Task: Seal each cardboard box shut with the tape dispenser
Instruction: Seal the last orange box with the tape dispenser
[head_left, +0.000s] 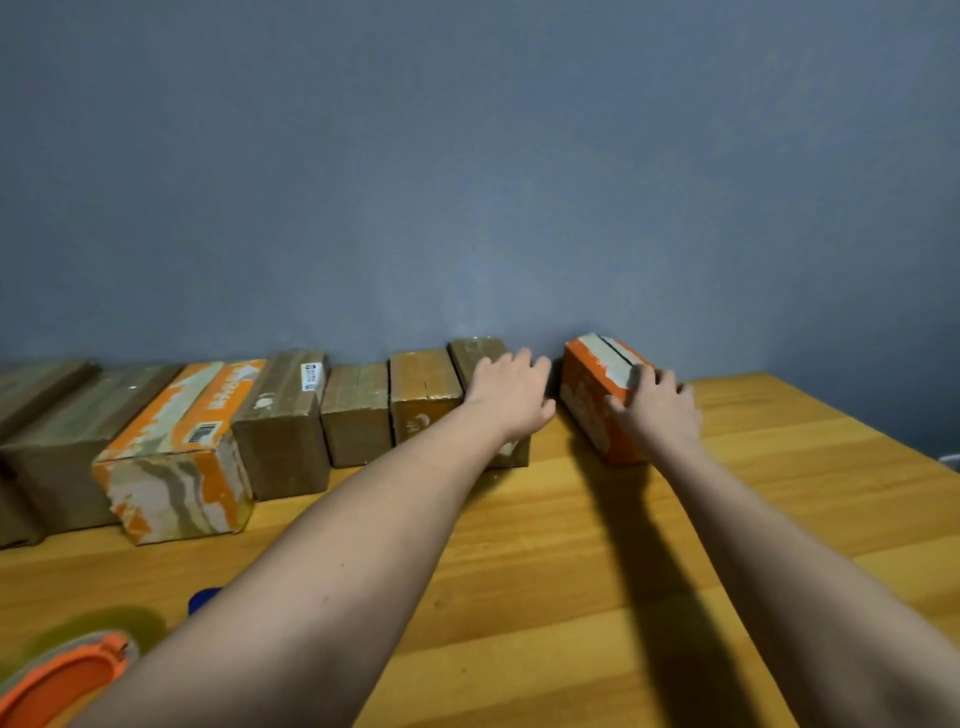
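Orange tape dispenser (62, 680) lies at near left corner of wooden table (571, 597), untouched, well apart from both hands. Blue object (203, 600) peeks out beside left forearm. Both arms stretched far. Left hand (511, 397) flat, fingers straight, resting atop brown box (480, 358) by wall. Right hand (657, 405) curled over near end of small orange box (597, 389), gripping it; slit shows along its top. Row of boxes (280, 415) runs leftward along grey wall (467, 156).
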